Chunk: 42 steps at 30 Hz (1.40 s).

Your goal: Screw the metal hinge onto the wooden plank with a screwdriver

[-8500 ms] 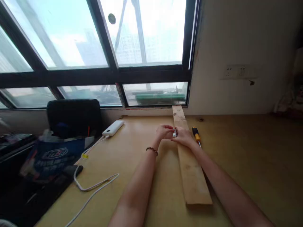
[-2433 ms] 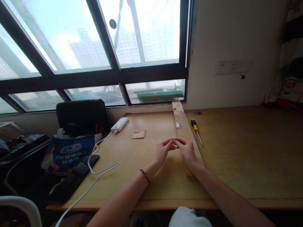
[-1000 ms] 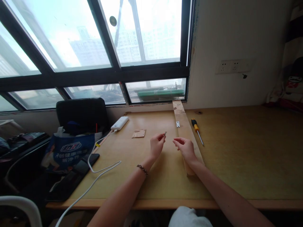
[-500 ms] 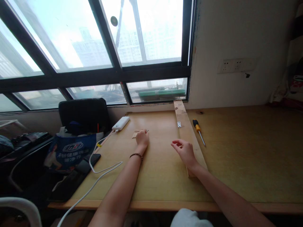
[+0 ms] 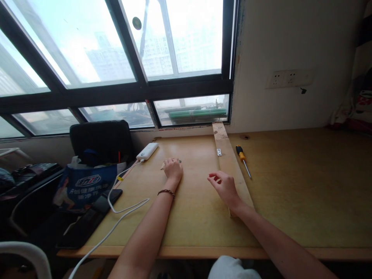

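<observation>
My left hand (image 5: 173, 169) rests on the table with its fingers bent down over a small light-brown item (image 5: 162, 166), which is partly hidden. A tiny dark metallic thing shows by its knuckles, too small to name. My right hand (image 5: 225, 186) hovers over the near left edge of a long wooden board (image 5: 229, 164), thumb and fingers drawn together in a pinch. Whatever the pinch holds is too small to see. A small metal hinge-like plate (image 5: 219, 152) lies at the board's left edge. To the right of the board is a screwdriver (image 5: 241, 155) with a black and yellow handle.
A white power bank (image 5: 147, 151) with a white cable (image 5: 128, 211) lies on the table's left side. Beyond that edge are a black chair (image 5: 100, 139) and a blue bag (image 5: 84, 186). The window and a wall with sockets (image 5: 283, 79) bound the table's far side.
My left hand's fingers have spread and reached forward over the small light-brown item. The right hand keeps its pinch and has shifted slightly left. The board and screwdriver stay in place.
</observation>
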### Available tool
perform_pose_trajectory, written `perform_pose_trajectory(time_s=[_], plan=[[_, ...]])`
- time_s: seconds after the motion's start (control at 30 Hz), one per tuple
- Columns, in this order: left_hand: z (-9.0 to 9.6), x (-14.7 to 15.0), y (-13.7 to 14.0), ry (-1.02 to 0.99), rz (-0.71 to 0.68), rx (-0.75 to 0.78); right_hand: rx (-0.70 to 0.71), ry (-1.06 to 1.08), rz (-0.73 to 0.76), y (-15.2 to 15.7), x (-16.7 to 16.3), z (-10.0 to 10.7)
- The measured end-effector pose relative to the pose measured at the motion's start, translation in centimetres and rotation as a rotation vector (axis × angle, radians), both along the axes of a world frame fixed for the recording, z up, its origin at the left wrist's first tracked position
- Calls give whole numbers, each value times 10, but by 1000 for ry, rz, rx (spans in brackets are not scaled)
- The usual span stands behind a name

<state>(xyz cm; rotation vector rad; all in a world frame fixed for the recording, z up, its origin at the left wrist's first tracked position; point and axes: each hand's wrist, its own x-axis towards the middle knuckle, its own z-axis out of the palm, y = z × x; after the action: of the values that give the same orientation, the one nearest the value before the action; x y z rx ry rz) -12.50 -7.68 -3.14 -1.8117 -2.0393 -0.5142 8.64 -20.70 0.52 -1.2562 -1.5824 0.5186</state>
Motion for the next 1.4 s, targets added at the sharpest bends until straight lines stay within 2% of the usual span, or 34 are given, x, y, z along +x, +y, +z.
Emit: perform_pose_trajectory(time_s=[0.47, 0.7, 0.93, 1.3, 1.4], plan=[[-7, -7, 8, -26, -3, -12, 4, -38, 1, -1, 0, 1], [-5, -7, 8, -57, -9, -18, 13, -51, 8, -1, 0, -1], [-3, -8, 5, -78, 55, 31, 22, -67, 16, 0, 0, -2], [-1, -7, 3, -93, 58, -60, 27, -71, 24, 0, 1, 0], [2, -6, 2, -107, -1, -30, 29, -71, 23, -1, 0, -2]])
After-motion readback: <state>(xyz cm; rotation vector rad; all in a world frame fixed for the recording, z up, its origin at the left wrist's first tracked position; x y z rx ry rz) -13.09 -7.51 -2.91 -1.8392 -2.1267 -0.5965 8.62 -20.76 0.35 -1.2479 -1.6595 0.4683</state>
